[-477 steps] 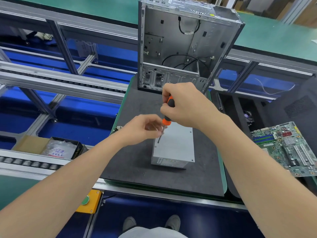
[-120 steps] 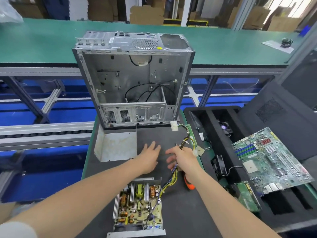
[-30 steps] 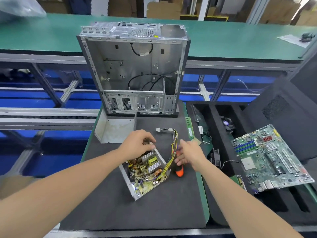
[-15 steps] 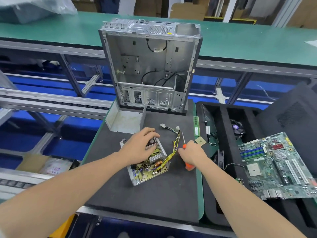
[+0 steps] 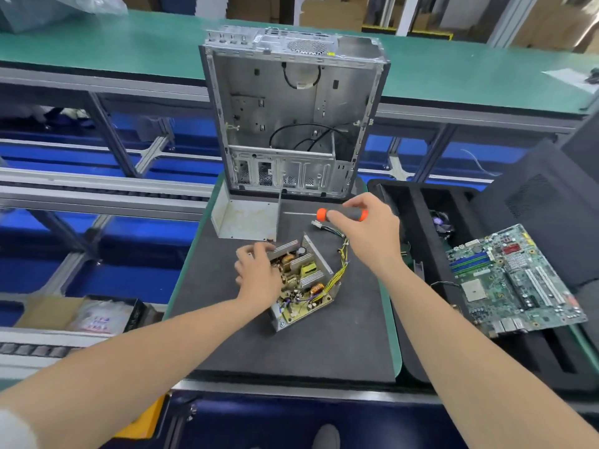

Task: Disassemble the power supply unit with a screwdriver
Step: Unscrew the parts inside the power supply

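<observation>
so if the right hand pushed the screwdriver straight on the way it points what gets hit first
Likely the upright wall of the loose metal cover, left of the screwdriver tip; depth unclear.

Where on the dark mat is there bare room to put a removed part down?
The near strip of the mat, between the power supply and the front edge, is bare. So is the left side, below the metal cover. The back is crowded: cover, computer case, cables.

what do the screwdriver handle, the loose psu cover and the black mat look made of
Screwdriver handle: orange and dark grey, matte, probably plastic or rubber. PSU cover: thin folded sheet metal, dull pale grey with faint stains. Mat: dark, matte, fine-textured, thick edge; likely foam or rubber.
</observation>
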Available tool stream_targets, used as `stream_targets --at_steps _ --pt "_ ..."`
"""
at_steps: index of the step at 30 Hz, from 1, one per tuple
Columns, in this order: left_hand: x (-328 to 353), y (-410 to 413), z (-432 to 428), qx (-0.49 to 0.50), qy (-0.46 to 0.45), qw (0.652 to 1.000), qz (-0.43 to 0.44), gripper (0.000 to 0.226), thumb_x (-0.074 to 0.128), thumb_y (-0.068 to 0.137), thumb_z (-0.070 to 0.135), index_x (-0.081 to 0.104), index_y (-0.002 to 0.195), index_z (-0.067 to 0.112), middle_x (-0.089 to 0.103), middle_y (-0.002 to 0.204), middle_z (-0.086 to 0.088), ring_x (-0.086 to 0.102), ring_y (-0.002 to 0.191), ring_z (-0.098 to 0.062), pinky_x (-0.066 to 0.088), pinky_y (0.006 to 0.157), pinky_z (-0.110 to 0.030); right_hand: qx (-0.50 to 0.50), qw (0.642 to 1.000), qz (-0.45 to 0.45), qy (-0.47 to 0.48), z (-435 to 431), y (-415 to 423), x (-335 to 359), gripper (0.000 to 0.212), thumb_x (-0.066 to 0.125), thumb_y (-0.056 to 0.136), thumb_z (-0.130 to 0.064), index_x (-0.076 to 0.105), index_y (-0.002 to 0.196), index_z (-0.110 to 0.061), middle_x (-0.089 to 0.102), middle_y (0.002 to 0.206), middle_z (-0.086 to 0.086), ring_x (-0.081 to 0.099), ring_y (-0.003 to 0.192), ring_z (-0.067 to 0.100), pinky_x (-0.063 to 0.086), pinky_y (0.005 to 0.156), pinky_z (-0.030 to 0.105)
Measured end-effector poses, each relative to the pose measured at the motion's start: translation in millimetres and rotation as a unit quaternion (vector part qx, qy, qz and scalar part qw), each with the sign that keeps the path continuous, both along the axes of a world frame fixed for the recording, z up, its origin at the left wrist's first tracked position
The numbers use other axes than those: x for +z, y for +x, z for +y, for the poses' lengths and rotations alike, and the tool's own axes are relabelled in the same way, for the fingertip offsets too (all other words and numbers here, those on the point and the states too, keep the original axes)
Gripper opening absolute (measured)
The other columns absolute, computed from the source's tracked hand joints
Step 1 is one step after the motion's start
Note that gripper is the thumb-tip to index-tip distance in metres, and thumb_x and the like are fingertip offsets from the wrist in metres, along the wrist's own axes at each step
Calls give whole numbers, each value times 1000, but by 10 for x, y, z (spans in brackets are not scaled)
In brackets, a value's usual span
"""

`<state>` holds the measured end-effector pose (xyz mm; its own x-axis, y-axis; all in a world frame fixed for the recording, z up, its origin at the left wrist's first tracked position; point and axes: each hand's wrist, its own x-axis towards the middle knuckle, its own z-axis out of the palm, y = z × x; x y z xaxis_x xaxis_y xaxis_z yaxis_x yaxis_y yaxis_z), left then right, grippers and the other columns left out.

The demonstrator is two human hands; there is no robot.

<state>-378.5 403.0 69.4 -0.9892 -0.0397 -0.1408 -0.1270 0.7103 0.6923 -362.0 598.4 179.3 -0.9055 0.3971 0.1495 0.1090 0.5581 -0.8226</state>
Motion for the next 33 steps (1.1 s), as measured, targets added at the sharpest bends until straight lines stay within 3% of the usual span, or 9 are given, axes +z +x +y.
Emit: stream_targets --at_steps 5,7,13,15,18,22,27,30,33 --pt "-50 -208 -144 -107 59 992 13 38 44 96 -2 44 118 30 31 129 0 32 112 -23 40 95 -43 -11 997 58 -46 -120 240 92 35 87 73 -40 61 94 -28 69 77 -10 61 69 0 49 64 20" --pt "-35 -333 -192 -160 65 985 8 37 45 97 -1 44 116 31 34 127 0 37 113 -23 39 95 -35 -1 996 86 -30 -148 309 120 31 83 78 -34 59 96 -27 70 77 -15 63 67 -2 46 61 11" --pt "-54 -381 -284 -206 100 973 31 41 64 95 13 45 123 35 30 138 -2 53 97 -14 41 71 0 108 988 43 105 -366 342 119 37 75 86 -38 47 109 -31 64 77 -11 63 69 8 49 57 20" --pt "-83 -283 -307 -204 130 970 16 59 72 89 14 41 131 41 24 147 -1 48 108 -7 38 85 -3 139 981 34 128 -472 321 61 38 74 87 -38 44 109 -31 64 79 -11 61 70 8 47 56 20" --pt "-101 -135 -390 -199 216 956 -14 84 74 81 25 31 152 36 23 156 5 24 138 -2 28 116 -28 176 976 32 122 -602 290 -71 36 73 87 -31 42 107 -30 61 75 -9 58 71 7 45 56 19" --pt "-207 139 -635 -218 345 911 -48 98 68 79 32 16 162 38 21 159 25 17 154 -2 18 126 -34 196 972 22 124 -666 289 -253 34 70 90 -30 40 107 -34 59 77 -10 56 77 5 44 58 16" --pt "-548 294 -843 -284 97 954 -9 126 73 79 40 -18 164 24 -7 173 8 0 160 -13 12 130 -49 209 970 13 126 -673 297 -367 35 70 90 -28 39 105 -33 59 76 -9 57 70 11 46 61 25" --pt "-657 302 -746 -274 -14 961 36 123 74 84 45 -15 165 20 -7 175 3 3 159 -22 9 128 -51 213 969 1 124 -691 308 -400 35 70 91 -28 39 106 -34 60 78 -10 57 74 18 48 63 36" --pt "-701 277 -653 -242 -51 967 61 115 71 88 49 -7 167 16 -2 175 0 1 160 -19 4 126 -41 213 969 8 123 -692 311 -425 35 70 91 -27 40 107 -33 58 77 -12 57 71 16 41 63 31"
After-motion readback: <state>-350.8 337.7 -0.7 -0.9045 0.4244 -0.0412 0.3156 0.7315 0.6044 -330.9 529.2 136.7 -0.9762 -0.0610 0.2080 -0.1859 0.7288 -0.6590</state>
